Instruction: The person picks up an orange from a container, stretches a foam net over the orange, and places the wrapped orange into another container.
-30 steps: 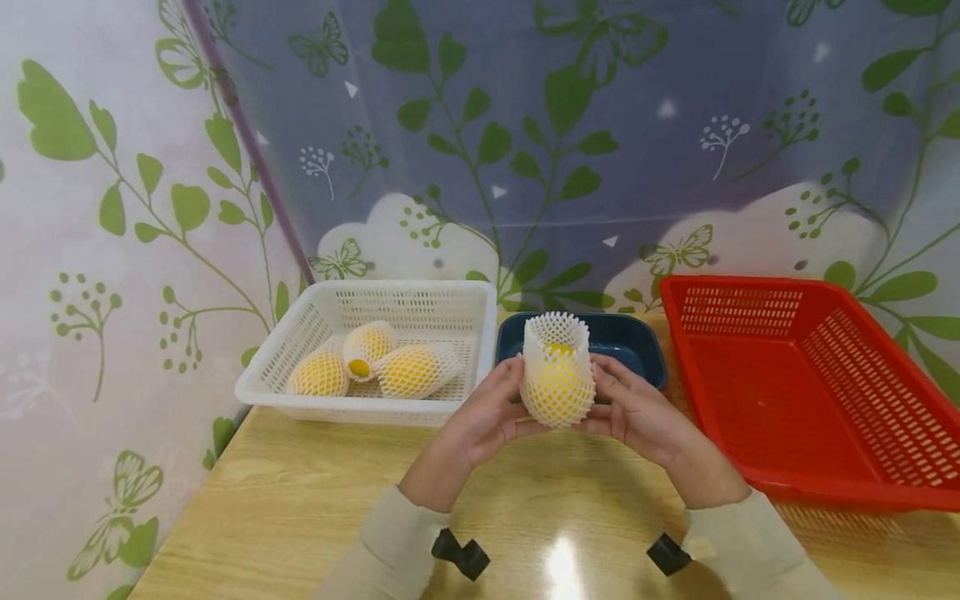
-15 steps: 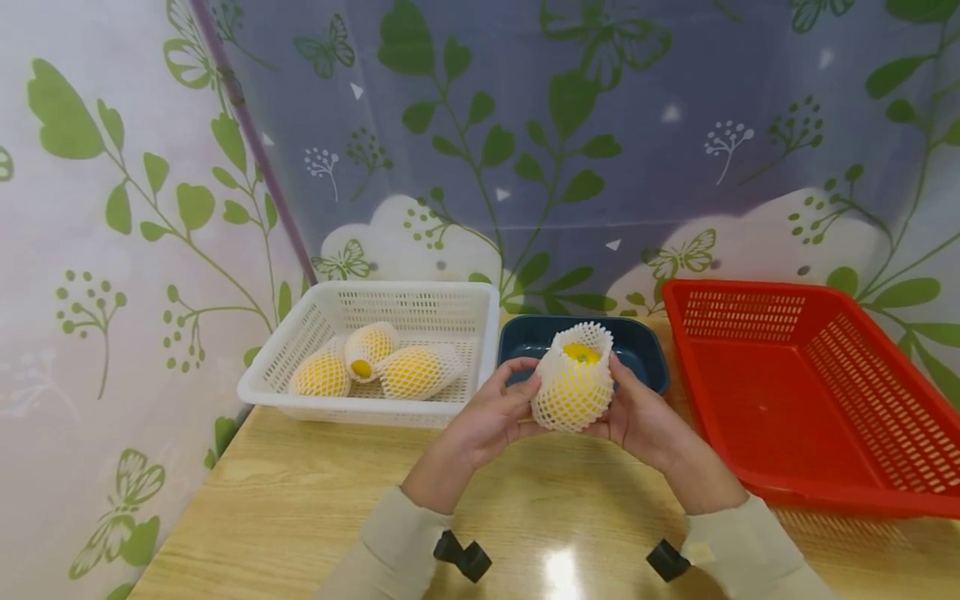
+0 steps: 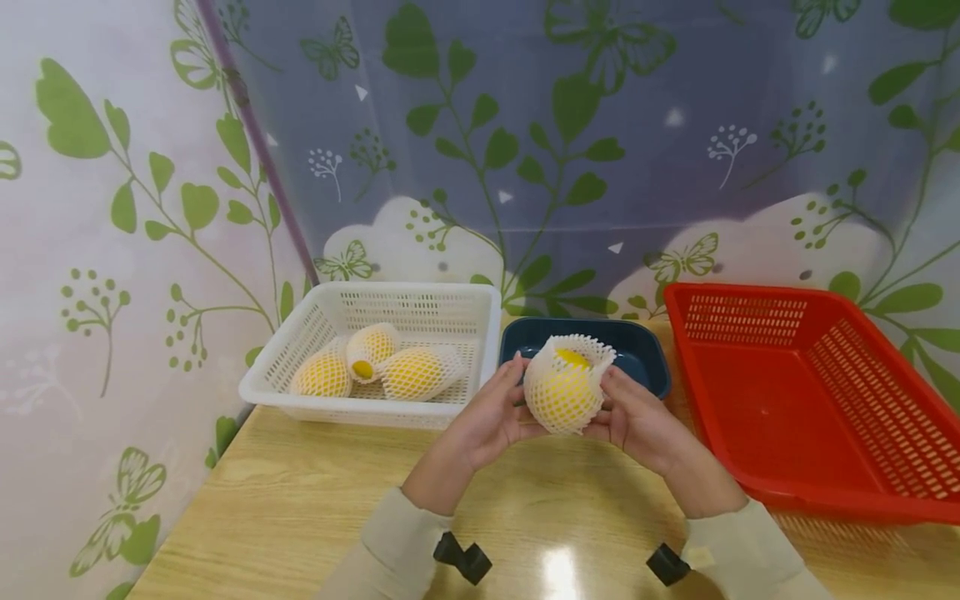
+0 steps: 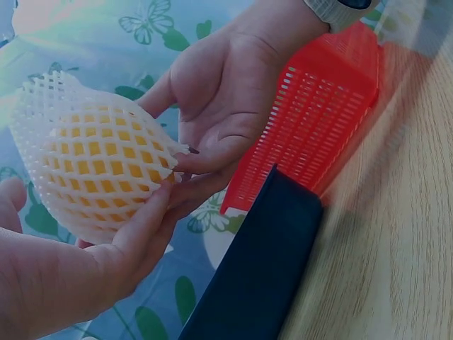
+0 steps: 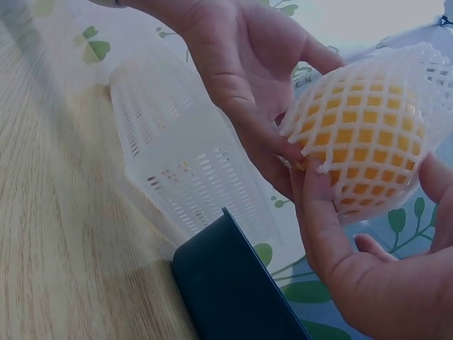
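A yellow fruit in a white foam net sleeve (image 3: 564, 398) is held up between both hands over the near side of the dark blue tray (image 3: 637, 350). My left hand (image 3: 483, 421) holds its left side, its fingers curling underneath. My right hand (image 3: 651, 423) grips the right side, thumb against the net. In the left wrist view, the fingertips of both hands meet below the netted fruit (image 4: 106, 159). The sleeve's open end gapes at the top, and bare yellow skin shows inside it. Part of the tray is hidden behind the fruit and hands.
At left, a white plastic basket (image 3: 262, 387) contains 3 more yellow fruits (image 3: 411, 373) in foam nets. A large red basket (image 3: 765, 408) stands to the right. Everything rests on a light wooden table (image 3: 322, 500), with a leaf-patterned cloth (image 3: 480, 150) behind.
The fruit has been turned in the hands, tilting right and then rotating, so the sleeve's opening now faces up and rightward. The fingers have shifted around it; the baskets and tray stay put.
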A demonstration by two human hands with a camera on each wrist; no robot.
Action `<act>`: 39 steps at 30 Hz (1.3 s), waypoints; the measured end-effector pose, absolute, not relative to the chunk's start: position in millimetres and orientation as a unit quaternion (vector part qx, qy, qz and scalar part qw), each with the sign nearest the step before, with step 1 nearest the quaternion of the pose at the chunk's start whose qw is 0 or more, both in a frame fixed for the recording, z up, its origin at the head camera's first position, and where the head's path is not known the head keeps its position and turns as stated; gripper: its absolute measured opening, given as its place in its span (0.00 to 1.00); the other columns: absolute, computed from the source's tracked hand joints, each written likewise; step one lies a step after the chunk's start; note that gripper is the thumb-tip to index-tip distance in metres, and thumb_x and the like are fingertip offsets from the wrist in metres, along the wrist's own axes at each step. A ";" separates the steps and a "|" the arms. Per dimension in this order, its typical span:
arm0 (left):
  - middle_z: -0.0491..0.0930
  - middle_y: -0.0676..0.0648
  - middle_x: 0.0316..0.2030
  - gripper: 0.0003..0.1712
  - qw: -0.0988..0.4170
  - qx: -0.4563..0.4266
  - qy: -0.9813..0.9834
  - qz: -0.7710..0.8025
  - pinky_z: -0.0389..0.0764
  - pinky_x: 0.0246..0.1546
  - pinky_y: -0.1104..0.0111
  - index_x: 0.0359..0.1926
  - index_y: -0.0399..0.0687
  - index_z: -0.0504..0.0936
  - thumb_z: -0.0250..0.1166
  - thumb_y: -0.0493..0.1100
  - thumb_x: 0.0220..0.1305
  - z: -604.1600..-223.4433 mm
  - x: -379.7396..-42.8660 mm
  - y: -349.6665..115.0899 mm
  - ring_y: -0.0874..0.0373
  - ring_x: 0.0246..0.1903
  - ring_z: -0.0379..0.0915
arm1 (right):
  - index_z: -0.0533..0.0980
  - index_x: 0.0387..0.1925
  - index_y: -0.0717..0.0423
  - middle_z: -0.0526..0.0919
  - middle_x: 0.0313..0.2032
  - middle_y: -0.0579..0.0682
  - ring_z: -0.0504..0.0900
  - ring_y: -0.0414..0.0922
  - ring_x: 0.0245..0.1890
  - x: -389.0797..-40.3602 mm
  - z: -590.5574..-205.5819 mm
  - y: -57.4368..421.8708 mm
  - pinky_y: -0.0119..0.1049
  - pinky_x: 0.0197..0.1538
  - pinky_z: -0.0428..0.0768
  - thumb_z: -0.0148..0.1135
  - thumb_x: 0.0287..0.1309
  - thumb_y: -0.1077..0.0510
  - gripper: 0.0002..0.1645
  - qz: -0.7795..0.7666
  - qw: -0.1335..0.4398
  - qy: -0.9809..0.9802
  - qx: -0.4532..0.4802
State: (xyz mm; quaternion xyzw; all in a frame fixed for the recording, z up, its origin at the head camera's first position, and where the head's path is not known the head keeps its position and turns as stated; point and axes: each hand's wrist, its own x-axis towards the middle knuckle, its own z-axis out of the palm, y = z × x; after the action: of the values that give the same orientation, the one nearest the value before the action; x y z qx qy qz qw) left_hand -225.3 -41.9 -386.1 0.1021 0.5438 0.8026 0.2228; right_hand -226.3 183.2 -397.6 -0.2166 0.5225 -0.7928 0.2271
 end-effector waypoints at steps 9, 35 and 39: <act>0.69 0.43 0.53 0.18 0.225 0.097 0.542 0.804 0.77 0.52 0.53 0.61 0.50 0.59 0.47 0.49 0.77 -383.8 -223.3 -40.6 0.52 0.46 0.76 | 0.60 0.62 0.41 0.81 0.49 0.46 0.83 0.46 0.46 -225.7 -397.1 182.4 0.38 0.52 0.80 0.34 0.75 0.41 0.21 -0.794 0.230 0.525 -0.201; 0.66 0.36 0.62 0.27 0.224 0.090 0.541 0.805 0.76 0.54 0.50 0.65 0.48 0.55 0.45 0.58 0.75 -386.2 -224.6 -40.1 0.50 0.50 0.74 | 0.64 0.58 0.42 0.81 0.47 0.42 0.83 0.41 0.45 -223.6 -399.4 179.0 0.35 0.50 0.81 0.41 0.76 0.51 0.13 -0.812 0.205 0.507 -0.202; 0.66 0.38 0.59 0.26 0.225 0.091 0.541 0.805 0.77 0.52 0.52 0.65 0.49 0.56 0.46 0.57 0.75 -387.1 -225.9 -39.9 0.52 0.49 0.73 | 0.65 0.57 0.42 0.81 0.47 0.43 0.83 0.41 0.45 -223.0 -398.4 177.9 0.35 0.50 0.81 0.43 0.75 0.51 0.13 -0.815 0.207 0.506 -0.193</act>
State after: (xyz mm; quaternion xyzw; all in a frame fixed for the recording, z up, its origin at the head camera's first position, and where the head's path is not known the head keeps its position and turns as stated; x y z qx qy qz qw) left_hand -225.9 -39.9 -387.1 0.0911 0.5413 0.8050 0.2251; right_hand -223.0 177.9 -398.4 -0.1928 0.5065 -0.8146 0.2069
